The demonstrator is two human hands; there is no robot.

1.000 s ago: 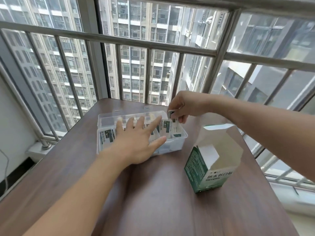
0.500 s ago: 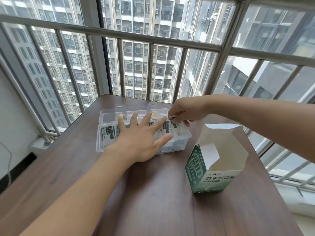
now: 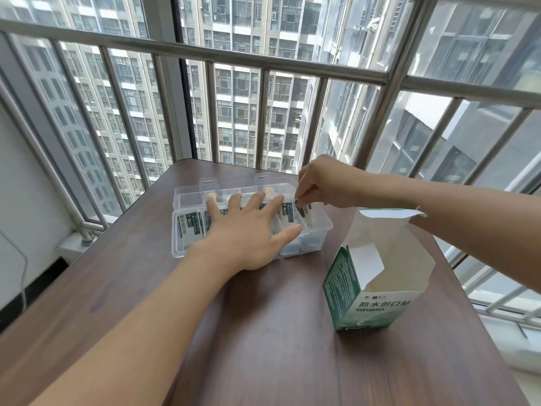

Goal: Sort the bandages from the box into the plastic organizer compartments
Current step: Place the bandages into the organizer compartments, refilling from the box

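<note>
Two hands work over a clear plastic organizer (image 3: 317, 228) near the far end of the brown table (image 3: 263, 332). The left hand (image 3: 248, 232) lies flat across it, fingers straight and spread, pressing down on the wrapped bandages (image 3: 188, 227) that stand in its front compartments. The right hand (image 3: 319, 186) reaches in from the side with its grip closed on one bandage (image 3: 292, 210) — thumb and fingertips pinch the upper edge of the wrapper at the organizer's right end, where it sits among others in the rightmost front compartments. Just right of the organizer, apart from it, the green-and-white box (image 3: 369, 306) stands upright, top flaps open. Beyond the table, a metal window railing (image 3: 205, 54) fronts tall apartment buildings.
</note>
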